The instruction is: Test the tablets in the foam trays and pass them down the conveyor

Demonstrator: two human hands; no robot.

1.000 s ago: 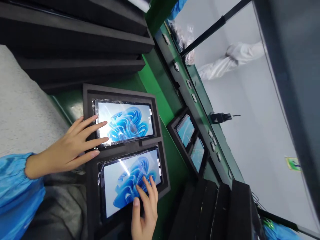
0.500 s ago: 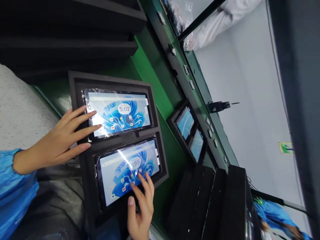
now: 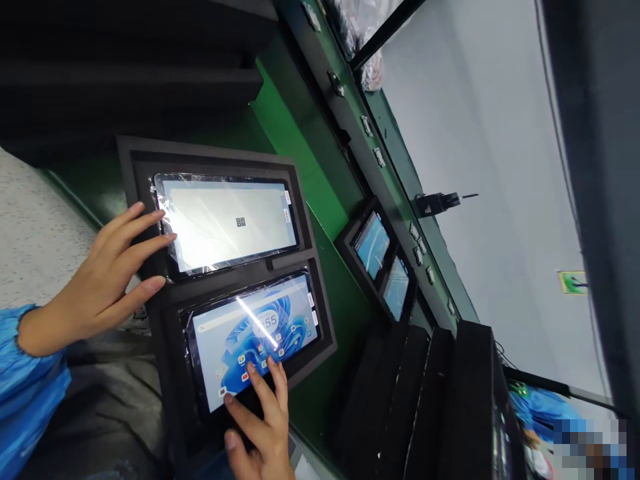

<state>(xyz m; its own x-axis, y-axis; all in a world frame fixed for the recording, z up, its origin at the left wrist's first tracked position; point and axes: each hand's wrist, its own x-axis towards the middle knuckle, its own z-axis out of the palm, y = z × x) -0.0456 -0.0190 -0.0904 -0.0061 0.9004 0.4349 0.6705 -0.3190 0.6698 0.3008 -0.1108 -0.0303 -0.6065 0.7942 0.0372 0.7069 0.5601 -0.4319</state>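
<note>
Two film-covered tablets lie in the two compartments of a black foam tray (image 3: 200, 156). The upper tablet (image 3: 225, 220) shows a pale loading screen with a small dark square icon. On the lower tablet (image 3: 270, 323) is a blue home screen with app icons and a clock. My left hand (image 3: 113, 267) has its fingers spread, tips at the near edge of the upper tablet. Over the lower tablet's bottom edge is my right hand (image 3: 265, 413), fingers apart, the index fingertip at an icon near the screen's lower corner. Neither hand grips anything.
Farther along the green bench (image 3: 320, 227) stands a second black tray (image 3: 345, 250) with two lit tablets. Black foam trays (image 3: 415, 400) are stacked to the right, more dark foam (image 3: 125, 87) at upper left. A person's blue sleeve (image 3: 545, 413) shows at lower right.
The upper tablet's screen went from a home screen to a pale loading screen, and my left hand drew back. My right hand moved left along the lower tablet to its corner icon.
</note>
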